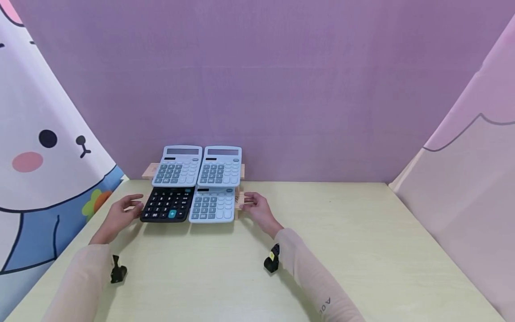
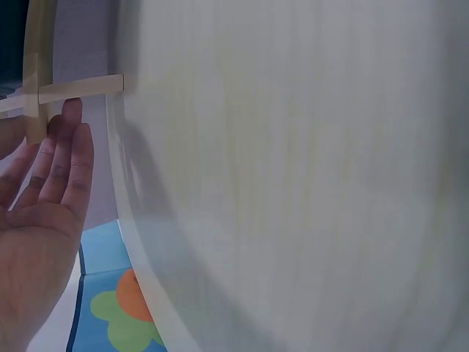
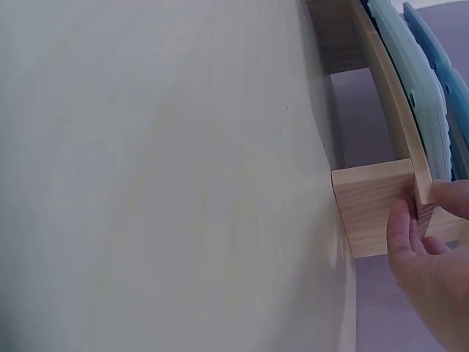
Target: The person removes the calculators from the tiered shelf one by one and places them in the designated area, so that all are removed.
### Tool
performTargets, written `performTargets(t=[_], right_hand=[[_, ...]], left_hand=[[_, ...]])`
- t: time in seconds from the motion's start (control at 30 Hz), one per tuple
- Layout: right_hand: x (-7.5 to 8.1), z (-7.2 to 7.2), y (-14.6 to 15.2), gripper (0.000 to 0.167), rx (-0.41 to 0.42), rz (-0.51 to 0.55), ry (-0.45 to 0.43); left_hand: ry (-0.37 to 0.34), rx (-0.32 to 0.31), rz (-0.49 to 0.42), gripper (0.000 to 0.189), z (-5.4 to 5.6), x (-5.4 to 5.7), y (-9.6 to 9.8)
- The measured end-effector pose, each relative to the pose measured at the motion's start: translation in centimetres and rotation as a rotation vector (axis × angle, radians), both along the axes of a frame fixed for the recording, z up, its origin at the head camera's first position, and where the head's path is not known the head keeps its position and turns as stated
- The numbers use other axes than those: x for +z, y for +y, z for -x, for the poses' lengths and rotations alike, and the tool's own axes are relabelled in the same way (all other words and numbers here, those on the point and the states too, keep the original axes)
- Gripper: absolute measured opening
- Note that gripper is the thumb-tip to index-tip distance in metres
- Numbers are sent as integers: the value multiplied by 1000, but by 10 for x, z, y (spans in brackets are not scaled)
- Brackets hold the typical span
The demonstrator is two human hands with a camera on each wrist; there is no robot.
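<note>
A small wooden stand (image 1: pixel 150 171) carries calculators in two tiers. On the upper tier lie two pale blue calculators (image 1: pixel 177 172), side by side. Below them a black calculator (image 1: pixel 166 205) is at the left, and another pale blue calculator (image 1: pixel 212 208) is at the right; the upper pair hides their top parts. My left hand (image 1: pixel 122 212) grips the stand's left end beside the black calculator, thumb and fingers on either side of the wood (image 2: pixel 37 95). At the other end my right hand (image 1: pixel 259 210) pinches the end of a wooden strip (image 3: pixel 399 110), thumb on top and fingers underneath.
The stand is on a pale wood-grain table (image 1: pixel 322 250), near its back edge. Behind rises a purple cloth backdrop (image 1: pixel 281 98). A printed cartoon cloth (image 1: pixel 52 179) hangs along the left, and a pink and pale cloth (image 1: pixel 470 179) along the right.
</note>
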State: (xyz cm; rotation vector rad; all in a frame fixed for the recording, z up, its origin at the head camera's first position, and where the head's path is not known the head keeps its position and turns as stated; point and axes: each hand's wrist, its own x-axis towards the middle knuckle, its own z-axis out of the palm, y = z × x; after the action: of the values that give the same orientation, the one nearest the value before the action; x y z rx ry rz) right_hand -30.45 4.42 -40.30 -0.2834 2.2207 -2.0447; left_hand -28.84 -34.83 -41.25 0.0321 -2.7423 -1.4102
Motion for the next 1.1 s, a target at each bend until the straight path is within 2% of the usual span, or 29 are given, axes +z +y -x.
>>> performTargets(t=[0.13, 0.27, 0.67, 0.9, 1.1], right_hand=[[-13, 10, -2, 45, -25, 10, -2], [-16, 12, -4, 44, -47, 6, 1], [-15, 11, -5, 46, -61, 14, -2], [-13, 11, -5, 49, -43, 40, -24], [-12, 9, -7, 48, -81, 20, -34]], left_hand=[[11, 4, -6, 51, 1, 0, -1], [-1, -19, 10, 51, 0, 0, -1], [-21, -14, 13, 50, 3, 0, -2], [-36, -38, -13, 51, 4, 0, -4], [-53, -54, -19, 51, 6, -1, -7]])
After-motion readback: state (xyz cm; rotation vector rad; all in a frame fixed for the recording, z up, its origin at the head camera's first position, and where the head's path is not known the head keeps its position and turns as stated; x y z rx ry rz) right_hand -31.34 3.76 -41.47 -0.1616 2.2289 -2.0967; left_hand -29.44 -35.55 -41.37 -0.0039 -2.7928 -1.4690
